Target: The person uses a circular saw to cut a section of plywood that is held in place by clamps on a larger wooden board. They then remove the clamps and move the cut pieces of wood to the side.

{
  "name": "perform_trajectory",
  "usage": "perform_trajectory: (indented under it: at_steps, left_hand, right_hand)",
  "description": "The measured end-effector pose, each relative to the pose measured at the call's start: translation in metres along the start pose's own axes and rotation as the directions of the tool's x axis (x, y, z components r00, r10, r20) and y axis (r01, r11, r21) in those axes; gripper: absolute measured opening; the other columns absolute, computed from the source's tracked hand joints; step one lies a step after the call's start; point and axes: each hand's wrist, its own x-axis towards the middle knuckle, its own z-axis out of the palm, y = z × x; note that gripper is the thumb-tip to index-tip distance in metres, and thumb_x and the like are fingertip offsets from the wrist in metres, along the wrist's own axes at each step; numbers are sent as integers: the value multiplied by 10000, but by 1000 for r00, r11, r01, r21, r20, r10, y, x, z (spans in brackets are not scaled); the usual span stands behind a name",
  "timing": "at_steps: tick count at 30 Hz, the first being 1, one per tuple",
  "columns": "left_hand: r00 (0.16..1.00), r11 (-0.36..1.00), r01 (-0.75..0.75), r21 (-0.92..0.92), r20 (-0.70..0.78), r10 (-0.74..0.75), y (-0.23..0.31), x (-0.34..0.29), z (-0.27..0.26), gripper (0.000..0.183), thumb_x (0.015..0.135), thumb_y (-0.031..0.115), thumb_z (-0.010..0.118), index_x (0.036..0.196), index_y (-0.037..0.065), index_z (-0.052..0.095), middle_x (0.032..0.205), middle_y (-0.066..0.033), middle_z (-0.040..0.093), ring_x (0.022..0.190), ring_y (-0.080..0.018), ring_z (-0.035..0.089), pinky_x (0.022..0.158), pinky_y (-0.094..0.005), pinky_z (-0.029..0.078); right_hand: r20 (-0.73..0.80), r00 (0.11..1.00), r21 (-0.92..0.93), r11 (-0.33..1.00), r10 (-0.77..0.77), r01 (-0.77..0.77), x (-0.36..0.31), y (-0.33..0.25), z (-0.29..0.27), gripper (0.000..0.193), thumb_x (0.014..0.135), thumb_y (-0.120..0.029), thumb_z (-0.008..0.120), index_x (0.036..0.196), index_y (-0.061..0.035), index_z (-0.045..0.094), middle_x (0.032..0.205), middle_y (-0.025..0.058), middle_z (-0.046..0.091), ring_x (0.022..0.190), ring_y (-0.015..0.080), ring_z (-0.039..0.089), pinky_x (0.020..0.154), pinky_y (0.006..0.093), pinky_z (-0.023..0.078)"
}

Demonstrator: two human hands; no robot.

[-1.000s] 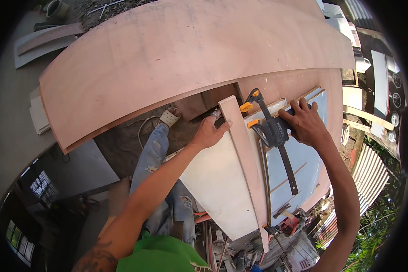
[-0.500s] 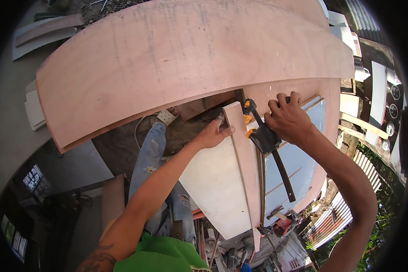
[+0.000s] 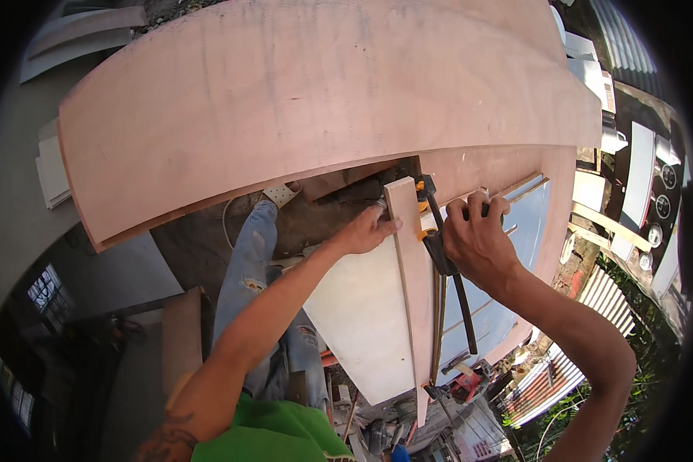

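A long narrow wooden strip (image 3: pixel 410 262) lies along the edge of a white panel (image 3: pixel 362 308). Near the strip's far end, my left hand (image 3: pixel 363 231) grips it, the thumb on its face and the other fingers partly hidden. Closed round the grip of a black bar clamp (image 3: pixel 437 250) with orange pads is my right hand (image 3: pixel 479 240). The clamp sits against the strip's right side, its dark bar (image 3: pixel 465 319) pointing back toward me. Whether its jaws press on the wood, I cannot tell. Another clamp (image 3: pixel 434 391) is at the strip's near end.
A large reddish plywood sheet (image 3: pixel 316 92) spans the far side. Right of the strip lies a light-blue panel (image 3: pixel 477 308) with wooden edges. A red power tool (image 3: pixel 466 385) and clutter lie below. Corrugated metal sheets (image 3: pixel 570 346) and foliage are at right.
My right hand has brought the clamp left and slightly nearer, closer against the strip, and its bar has turned more upright. My left hand keeps its hold on the strip.
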Motion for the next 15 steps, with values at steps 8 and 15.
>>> perform_trajectory:
  at_steps: [8,15]
  left_hand:
    - [1000,1000,1,-26,-16,-1,-5,0,7,509,980,295,577,1324,-60,457,1248,-151,596,1158,-196,542,1001,-314,412]
    - [1000,994,-17,-110,10,18,-13,3,-6,505,980,303,580,1319,-55,470,1267,-134,581,1178,-174,513,1012,-309,397]
  right_hand:
    - [-14,993,111,987,-118,119,32,23,39,161,831,-266,628,864,-167,751,953,31,577,964,279,540,801,547,428]
    - [202,961,214,966,-190,146,74,26,27,234,678,-341,793,893,-274,727,997,-19,557,1011,248,536,815,468,434]
